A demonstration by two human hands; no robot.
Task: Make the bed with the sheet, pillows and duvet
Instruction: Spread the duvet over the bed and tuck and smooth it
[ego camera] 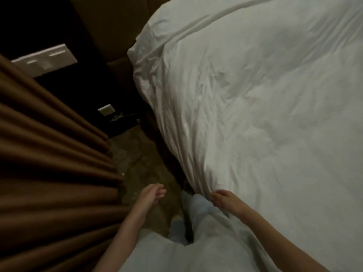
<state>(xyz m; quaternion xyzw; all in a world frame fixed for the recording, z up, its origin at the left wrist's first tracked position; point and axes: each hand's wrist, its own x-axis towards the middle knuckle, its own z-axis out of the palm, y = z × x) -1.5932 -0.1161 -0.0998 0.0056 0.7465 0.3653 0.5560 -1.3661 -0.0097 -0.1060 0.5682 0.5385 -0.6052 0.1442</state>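
Brown curtains hang left of the bed, where the wrinkled white duvet covers the top. Right hand rests on its near edge, grip unclear; left hand hangs loosely curled, holding nothing.

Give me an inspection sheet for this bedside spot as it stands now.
Surface: bed covered in white bedding, wrinkled near the side edge.
Job's things: white duvet spread over the bed, hanging over the side; a fold line runs across near the head. Pillows: nothing seen.
Clutter: nothing seen.
Hands: left hand free over the floor, fingers loosely curled, holding nothing; right hand at the duvet's edge, grip unclear.
Cables: thin cord trailing from a wall socket.
Surroundings: brown curtain on the left, patterned floor, dark wall with a switch plate.
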